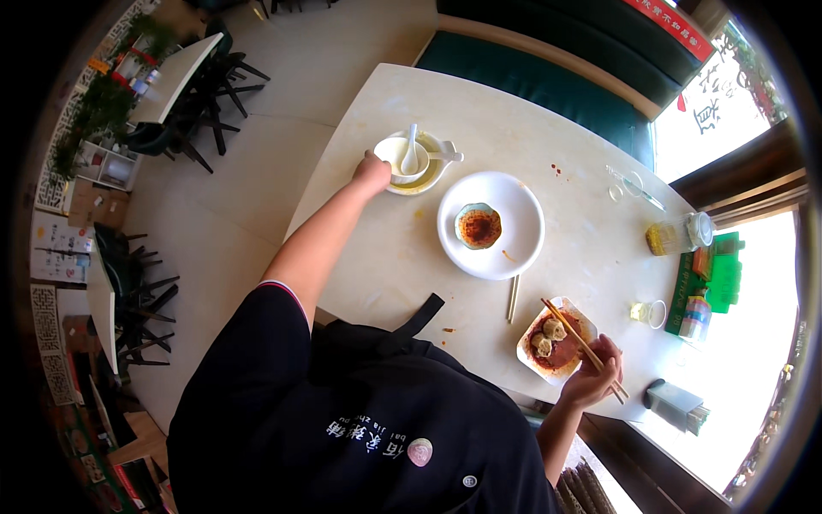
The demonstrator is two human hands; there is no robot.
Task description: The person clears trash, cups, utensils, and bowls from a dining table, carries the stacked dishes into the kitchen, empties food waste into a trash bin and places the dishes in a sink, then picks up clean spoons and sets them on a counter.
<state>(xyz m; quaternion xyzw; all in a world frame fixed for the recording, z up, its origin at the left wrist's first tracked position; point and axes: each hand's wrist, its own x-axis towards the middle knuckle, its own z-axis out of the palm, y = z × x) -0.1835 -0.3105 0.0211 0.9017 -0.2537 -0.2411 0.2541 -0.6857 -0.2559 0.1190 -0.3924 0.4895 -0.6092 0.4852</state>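
At the far left of the table, my left hand (372, 174) is closed on the rim of a small white bowl (390, 151). A white soup spoon (411, 147) stands in that bowl, which rests in a larger bowl (438, 177) with yellowish liquid and another spoon handle (447, 157). My right hand (595, 373) closes round the near right edge of a square white dish (531, 349), its fingers partly hidden. Wooden chopsticks (575, 337) lie across the dish and run through the same hand. Two dumplings (548, 337) sit in red sauce on the dish.
Mid-table, a large white bowl (491, 190) holds a small sauce bowl (478, 226), with more chopsticks (514, 298) beside it. Along the right stand a glass jar (672, 236), a cup (648, 313), a green box (692, 293) and a metal holder (676, 405). A green bench (531, 83) lines the far side.
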